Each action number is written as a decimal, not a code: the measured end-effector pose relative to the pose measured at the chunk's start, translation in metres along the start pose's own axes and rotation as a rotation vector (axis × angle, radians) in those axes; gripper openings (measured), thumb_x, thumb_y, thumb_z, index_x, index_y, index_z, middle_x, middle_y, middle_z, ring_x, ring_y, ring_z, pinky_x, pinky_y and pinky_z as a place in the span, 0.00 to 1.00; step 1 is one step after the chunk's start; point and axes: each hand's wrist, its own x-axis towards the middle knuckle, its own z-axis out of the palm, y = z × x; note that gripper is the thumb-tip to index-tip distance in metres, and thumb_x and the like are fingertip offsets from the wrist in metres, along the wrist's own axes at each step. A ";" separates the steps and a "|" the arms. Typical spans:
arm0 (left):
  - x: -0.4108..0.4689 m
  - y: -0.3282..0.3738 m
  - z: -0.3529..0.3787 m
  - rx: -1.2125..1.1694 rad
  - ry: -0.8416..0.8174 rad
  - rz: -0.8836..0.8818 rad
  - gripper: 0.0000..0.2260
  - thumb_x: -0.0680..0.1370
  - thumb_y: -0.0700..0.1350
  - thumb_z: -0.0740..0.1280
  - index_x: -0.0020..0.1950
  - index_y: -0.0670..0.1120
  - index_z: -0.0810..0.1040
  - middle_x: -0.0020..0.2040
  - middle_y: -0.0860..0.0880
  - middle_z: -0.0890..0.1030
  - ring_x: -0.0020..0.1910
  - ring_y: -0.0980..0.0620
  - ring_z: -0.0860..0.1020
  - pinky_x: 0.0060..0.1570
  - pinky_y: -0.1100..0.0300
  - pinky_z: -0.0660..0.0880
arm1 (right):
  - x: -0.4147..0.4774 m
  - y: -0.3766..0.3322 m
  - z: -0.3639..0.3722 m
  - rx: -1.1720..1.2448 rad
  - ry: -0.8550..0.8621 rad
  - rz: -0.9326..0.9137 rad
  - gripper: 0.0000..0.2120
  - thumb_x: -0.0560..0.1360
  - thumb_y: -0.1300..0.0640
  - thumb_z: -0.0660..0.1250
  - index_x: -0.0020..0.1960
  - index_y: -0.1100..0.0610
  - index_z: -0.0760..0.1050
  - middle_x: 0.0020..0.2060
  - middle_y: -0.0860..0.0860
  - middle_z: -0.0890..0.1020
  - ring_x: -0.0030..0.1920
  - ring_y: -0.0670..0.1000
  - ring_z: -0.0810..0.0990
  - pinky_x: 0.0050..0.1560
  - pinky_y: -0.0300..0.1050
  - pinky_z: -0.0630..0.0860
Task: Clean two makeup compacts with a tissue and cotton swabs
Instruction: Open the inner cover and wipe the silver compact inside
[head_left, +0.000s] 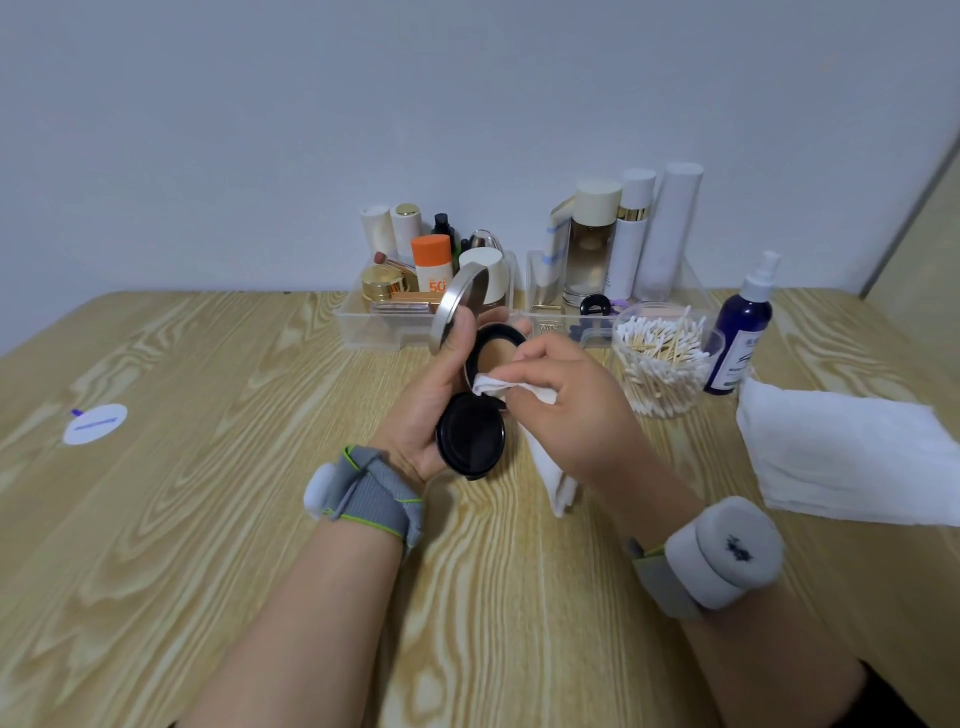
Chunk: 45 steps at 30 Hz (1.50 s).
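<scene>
The left grip (431, 400) is closed around a round black makeup compact with a brushed silver lid (493, 343). It holds the compact above the pale wood-grain desk (208, 519), just in front of a clear plastic organiser tray (358, 322) full of bottles. The silver lid stands tilted up against the thumb, and a glossy black inner flap (470, 436) hangs open toward the camera over the heel of the hand. The right grip (571, 410) pinches a white tissue (491, 385) and presses its folded corner on the near edge of the beige pan. The rest of the tissue trails down under the palm.

This looks like the wiping stage on one compact. I cannot tell where the second compact is.

The main risk is the tissue riding over the rim and onto the beige product itself, which would lift or smear the product rather than clean the black ring. Too hard a push could also tip the compact out of the left grip, since it rests mostly on fingertips and thumb with two hinged parts hanging loose. The flap could swing shut on the tissue.

A clear round tub of wooden-stemmed cotton swabs (662, 364) stands near the right elbow side, beside a dark blue spray bottle (740, 332). A wide sweep of the right forearm could knock either over.
</scene>
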 end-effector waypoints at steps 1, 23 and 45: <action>0.000 0.000 0.000 0.006 -0.007 0.001 0.38 0.61 0.61 0.79 0.64 0.45 0.72 0.65 0.43 0.75 0.57 0.48 0.79 0.60 0.54 0.75 | 0.000 0.001 0.000 0.001 0.001 -0.006 0.11 0.75 0.64 0.65 0.51 0.53 0.83 0.47 0.43 0.76 0.52 0.40 0.75 0.50 0.25 0.66; -0.006 -0.001 0.004 0.110 0.006 0.008 0.39 0.61 0.61 0.80 0.66 0.45 0.74 0.58 0.42 0.80 0.55 0.45 0.80 0.57 0.49 0.78 | 0.006 0.004 -0.003 0.127 0.106 -0.052 0.10 0.77 0.59 0.66 0.56 0.50 0.81 0.51 0.46 0.77 0.55 0.39 0.75 0.55 0.29 0.68; -0.002 0.024 -0.023 -0.234 0.085 0.121 0.34 0.61 0.53 0.82 0.62 0.41 0.76 0.69 0.39 0.74 0.68 0.41 0.73 0.71 0.41 0.64 | 0.008 0.006 -0.008 0.307 0.170 0.179 0.07 0.72 0.51 0.61 0.47 0.45 0.76 0.46 0.44 0.79 0.46 0.42 0.77 0.48 0.39 0.72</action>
